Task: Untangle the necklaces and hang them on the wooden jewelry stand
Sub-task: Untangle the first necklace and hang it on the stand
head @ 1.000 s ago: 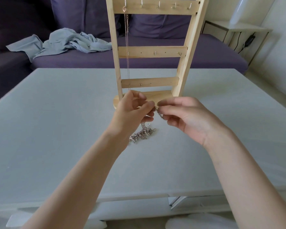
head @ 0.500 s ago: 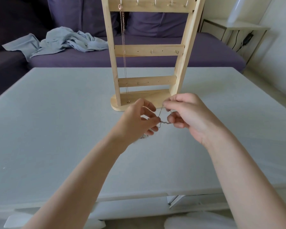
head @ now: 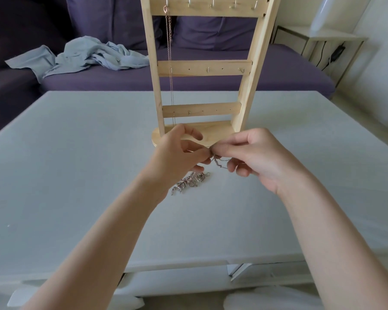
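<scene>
Both hands, left [head: 179, 153] and right [head: 253, 153], pinch a thin chain [head: 220, 163] just above the surface [head: 76, 164]; the tangle [head: 189, 182] lies below. Untangling is underway. Next, probably, tease one strand free toward the stand [head: 202, 68], where one necklace [head: 169, 52] hangs.

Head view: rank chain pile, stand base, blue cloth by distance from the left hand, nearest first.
From the left hand:
1. Chain pile, on the table just below it.
2. Stand base, just behind the fingers; close to call with 1.
3. Blue cloth, far back-left on the sofa.
</scene>
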`<state>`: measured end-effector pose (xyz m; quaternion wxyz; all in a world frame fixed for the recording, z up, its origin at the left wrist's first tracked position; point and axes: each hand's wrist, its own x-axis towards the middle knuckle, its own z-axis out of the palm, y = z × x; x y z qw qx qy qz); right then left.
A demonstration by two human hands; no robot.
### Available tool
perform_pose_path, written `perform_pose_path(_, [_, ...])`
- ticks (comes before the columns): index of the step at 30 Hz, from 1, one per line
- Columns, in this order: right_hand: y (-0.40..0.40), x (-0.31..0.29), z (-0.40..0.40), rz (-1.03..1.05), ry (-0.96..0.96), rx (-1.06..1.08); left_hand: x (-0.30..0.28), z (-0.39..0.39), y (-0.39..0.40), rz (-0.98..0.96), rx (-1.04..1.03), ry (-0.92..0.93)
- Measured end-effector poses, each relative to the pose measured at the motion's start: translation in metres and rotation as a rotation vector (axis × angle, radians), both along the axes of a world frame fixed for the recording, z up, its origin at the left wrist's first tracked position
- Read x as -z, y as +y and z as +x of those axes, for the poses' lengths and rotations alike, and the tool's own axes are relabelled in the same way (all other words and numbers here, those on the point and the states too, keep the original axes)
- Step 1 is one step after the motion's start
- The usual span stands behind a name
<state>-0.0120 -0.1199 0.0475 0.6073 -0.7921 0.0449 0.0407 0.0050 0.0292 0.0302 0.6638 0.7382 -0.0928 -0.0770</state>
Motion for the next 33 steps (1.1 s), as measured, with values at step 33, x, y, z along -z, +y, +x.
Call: perform_pose_path(33, [0.002,-0.006,0.004,0.397,0.029,0.128,0.002,-0.003,0.001,0.011,0.081,0.205])
